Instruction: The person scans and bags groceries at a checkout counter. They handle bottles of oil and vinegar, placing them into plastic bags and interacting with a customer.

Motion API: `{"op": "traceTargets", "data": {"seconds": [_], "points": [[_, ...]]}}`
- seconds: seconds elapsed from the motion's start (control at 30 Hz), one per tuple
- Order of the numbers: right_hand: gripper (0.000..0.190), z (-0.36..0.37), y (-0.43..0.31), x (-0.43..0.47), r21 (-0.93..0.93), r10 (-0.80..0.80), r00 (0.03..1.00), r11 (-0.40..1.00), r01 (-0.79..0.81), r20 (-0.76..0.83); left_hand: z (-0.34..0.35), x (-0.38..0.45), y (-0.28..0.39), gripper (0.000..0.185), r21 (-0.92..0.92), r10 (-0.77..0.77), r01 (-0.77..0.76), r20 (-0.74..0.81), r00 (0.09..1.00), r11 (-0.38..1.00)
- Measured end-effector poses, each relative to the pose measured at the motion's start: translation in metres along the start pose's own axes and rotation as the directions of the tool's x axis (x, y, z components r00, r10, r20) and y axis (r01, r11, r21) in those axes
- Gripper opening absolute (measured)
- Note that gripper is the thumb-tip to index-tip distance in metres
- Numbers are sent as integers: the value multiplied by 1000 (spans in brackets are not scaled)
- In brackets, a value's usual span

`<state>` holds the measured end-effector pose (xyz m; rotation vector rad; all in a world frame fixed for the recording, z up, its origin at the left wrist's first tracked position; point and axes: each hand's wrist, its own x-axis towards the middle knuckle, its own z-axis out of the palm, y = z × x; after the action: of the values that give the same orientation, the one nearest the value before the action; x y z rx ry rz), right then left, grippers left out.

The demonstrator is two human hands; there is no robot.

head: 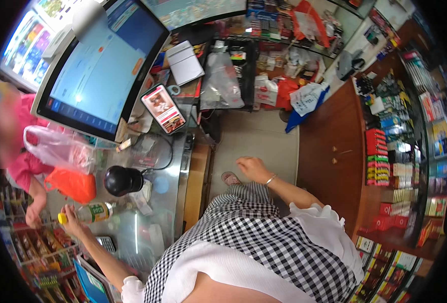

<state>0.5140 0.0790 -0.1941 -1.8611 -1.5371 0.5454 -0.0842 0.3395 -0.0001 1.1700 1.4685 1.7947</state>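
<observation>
My left hand (72, 221) is wrapped around the neck end of a clear plastic bottle (96, 212) with a yellow cap and a green and yellow label, lying on its side over the glass counter (123, 231). Beyond it are an orange-red plastic bag (74, 185) and a translucent pink bag (62, 147). A black scanner-like device (123, 181) stands on the counter to the right of the bottle. My right hand (253, 169) hangs above the floor with its fingers curled, and nothing can be seen in it; a bracelet circles that wrist.
Another person in pink (24, 159) stands across the counter, one hand near the bottle's cap. A large monitor (102, 72) and a lit smartphone (164, 109) are at the upper left. A wooden cabinet (327, 151) and packed shelves (394, 170) line the right. A calculator (106, 244) lies nearby.
</observation>
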Motion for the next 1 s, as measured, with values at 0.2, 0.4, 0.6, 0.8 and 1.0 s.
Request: {"op": "traceTargets", "data": {"seconds": [0.2,0.4,0.6,0.8,1.0], "points": [[11,-51,125,-15,399,549,786,813,-424,-284,15,-18,1,23,109,124,-121,-21,992,987],[10,-210,225,80,401,512,623,857,-323,-591,-13,-67,34,24,498,213,-39,-298,930,866],[22,-381,313,230,-96,121,590,941,-324,-799,-15,-196,22,41,630,231,143,-474,850,764],[28,-365,377,257,333,518,656,855,-397,-548,26,-299,27,29,678,333,107,-485,808,728],[26,-170,442,197,571,742,666,582,-579,-79,45,-393,22,23,683,-69,437,-495,866,585]]}}
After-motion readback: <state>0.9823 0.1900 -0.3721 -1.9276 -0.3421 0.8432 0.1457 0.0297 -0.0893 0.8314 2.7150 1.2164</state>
